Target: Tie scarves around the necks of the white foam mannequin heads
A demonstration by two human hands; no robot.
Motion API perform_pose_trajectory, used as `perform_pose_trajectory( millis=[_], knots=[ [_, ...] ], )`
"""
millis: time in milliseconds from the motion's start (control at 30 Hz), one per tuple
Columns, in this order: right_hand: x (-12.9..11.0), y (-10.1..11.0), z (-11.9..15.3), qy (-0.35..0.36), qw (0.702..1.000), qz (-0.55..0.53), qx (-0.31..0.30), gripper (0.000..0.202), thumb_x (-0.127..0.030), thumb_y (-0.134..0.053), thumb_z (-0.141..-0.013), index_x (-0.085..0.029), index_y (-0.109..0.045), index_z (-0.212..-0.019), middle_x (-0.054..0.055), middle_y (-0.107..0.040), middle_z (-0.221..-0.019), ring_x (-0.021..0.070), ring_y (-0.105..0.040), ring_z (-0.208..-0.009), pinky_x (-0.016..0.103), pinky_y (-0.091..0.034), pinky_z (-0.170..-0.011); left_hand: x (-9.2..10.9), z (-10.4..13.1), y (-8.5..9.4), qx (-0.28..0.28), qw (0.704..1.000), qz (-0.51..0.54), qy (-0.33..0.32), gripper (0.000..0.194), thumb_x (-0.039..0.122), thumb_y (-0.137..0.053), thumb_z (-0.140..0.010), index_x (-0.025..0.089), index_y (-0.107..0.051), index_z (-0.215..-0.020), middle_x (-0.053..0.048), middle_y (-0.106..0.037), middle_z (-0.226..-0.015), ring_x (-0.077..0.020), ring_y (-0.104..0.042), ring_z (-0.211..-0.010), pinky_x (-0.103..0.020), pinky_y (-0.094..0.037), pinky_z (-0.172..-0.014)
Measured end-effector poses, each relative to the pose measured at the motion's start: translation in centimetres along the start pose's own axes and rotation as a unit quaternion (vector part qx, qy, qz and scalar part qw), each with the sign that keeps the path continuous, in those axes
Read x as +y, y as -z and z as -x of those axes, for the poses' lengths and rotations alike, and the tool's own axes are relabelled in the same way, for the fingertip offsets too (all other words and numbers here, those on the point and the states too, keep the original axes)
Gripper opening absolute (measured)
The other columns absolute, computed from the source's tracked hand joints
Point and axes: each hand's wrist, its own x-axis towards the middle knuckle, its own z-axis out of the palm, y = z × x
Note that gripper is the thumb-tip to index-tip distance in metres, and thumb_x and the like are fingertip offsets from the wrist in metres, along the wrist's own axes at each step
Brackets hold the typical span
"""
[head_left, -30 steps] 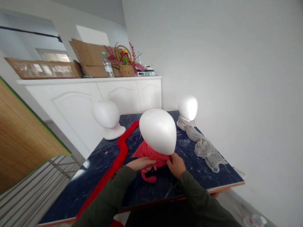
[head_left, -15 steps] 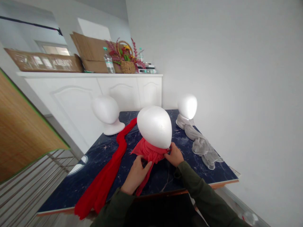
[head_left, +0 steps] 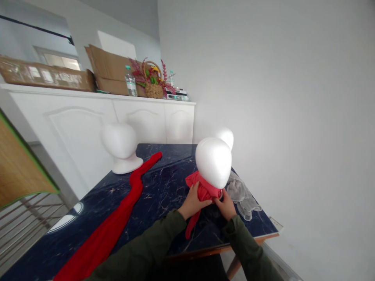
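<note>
A white foam mannequin head (head_left: 213, 162) stands before me, tilted slightly in view, with a coral-red scarf (head_left: 207, 190) wrapped round its neck. One scarf end hangs toward the table's front edge. My left hand (head_left: 193, 201) grips the scarf-wrapped neck from the left, thumb pointing inward. From the right, my right hand (head_left: 226, 205) closes on the neck's lower side; its fingertips are partly hidden. Behind it shows a second foam head (head_left: 225, 136), partly covered, with a grey sheer scarf (head_left: 241, 195) trailing on the table. A bare foam head (head_left: 120, 142) stands at the left.
A long bright red scarf (head_left: 129, 203) lies across the dark blue marbled table (head_left: 164, 187) and over its front edge. A white cabinet (head_left: 79, 125) behind carries cardboard boxes (head_left: 111, 70), a bottle (head_left: 131, 82) and a flower basket (head_left: 154, 90). A wall borders the right.
The middle head with its coral scarf has moved right between my hands, now overlapping the grey-scarfed head in view. My camera view has turned slightly as well.
</note>
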Motion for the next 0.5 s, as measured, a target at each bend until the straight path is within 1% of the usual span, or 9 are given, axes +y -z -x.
perform_pose_trajectory(
  millis=[67,133,200,267,367,500],
  knots=[
    [1.1,1.7,0.2,-0.02,0.999,0.028,0.041,0.049,-0.034,-0.055,-0.072,-0.017,-0.049,-0.117,0.01,-0.061,-0.107,0.0246,-0.056,-0.099,0.039,-0.042,-0.087,0.0,-1.9,-2.4,-0.019,0.999,0.015,-0.023,0.088,0.036,-0.078,-0.052,0.013,-0.038,-0.127,-0.017,-0.039,-0.132,-0.0318,-0.033,-0.126,-0.047,-0.023,-0.106],
    [2.1,3.0,0.1,-0.029,0.994,0.062,0.084,0.053,-0.035,-0.054,-0.072,-0.014,-0.046,-0.12,0.013,-0.059,-0.109,0.0258,-0.054,-0.102,0.04,-0.041,-0.088,-0.1,-3.5,-4.7,-0.028,0.998,0.03,-0.037,0.079,0.031,-0.078,-0.051,0.012,-0.043,-0.12,-0.016,-0.043,-0.127,-0.0303,-0.038,-0.121,-0.046,-0.024,-0.105],
    [3.0,3.8,-0.3,-0.025,0.988,0.094,0.117,0.059,-0.036,-0.055,-0.072,-0.013,-0.041,-0.125,0.014,-0.055,-0.115,0.0269,-0.05,-0.108,0.042,-0.039,-0.091,-0.3,-4.7,-6.8,-0.032,0.998,0.045,-0.042,0.072,0.028,-0.077,-0.053,0.012,-0.045,-0.116,-0.015,-0.046,-0.121,-0.0285,-0.042,-0.117,-0.045,-0.027,-0.103],
    [3.9,4.3,-1.0,-0.015,0.985,0.111,0.133,0.064,-0.036,-0.056,-0.072,-0.013,-0.037,-0.129,0.015,-0.052,-0.119,0.0274,-0.047,-0.112,0.043,-0.037,-0.094,-0.4,-5.6,-8.3,-0.032,0.997,0.056,-0.045,0.067,0.026,-0.074,-0.057,0.013,-0.044,-0.115,-0.014,-0.048,-0.119,-0.027,-0.044,-0.115,-0.045,-0.028,-0.102],
    [5.1,4.6,-2.2,-0.017,0.983,0.113,0.142,0.059,-0.032,-0.053,-0.073,-0.01,-0.039,-0.126,0.016,-0.054,-0.114,0.0273,-0.05,-0.107,0.042,-0.039,-0.091,-0.3,-6.6,-9.4,-0.033,0.996,0.066,-0.053,0.06,0.023,-0.071,-0.06,0.015,-0.045,-0.113,-0.012,-0.047,-0.121,-0.0255,-0.042,-0.117,-0.044,-0.027,-0.103],
    [6.0,4.5,-3.4,-0.031,0.982,0.114,0.145,0.051,-0.027,-0.051,-0.073,-0.008,-0.044,-0.119,0.015,-0.057,-0.101,0.0263,-0.055,-0.092,0.04,-0.044,-0.083,0.0,-7.9,-9.5,-0.057,0.994,0.078,-0.057,0.052,0.022,-0.068,-0.063,0.017,-0.048,-0.11,-0.011,-0.047,-0.125,-0.0236,-0.041,-0.119,-0.041,-0.025,-0.105]
  ],
)
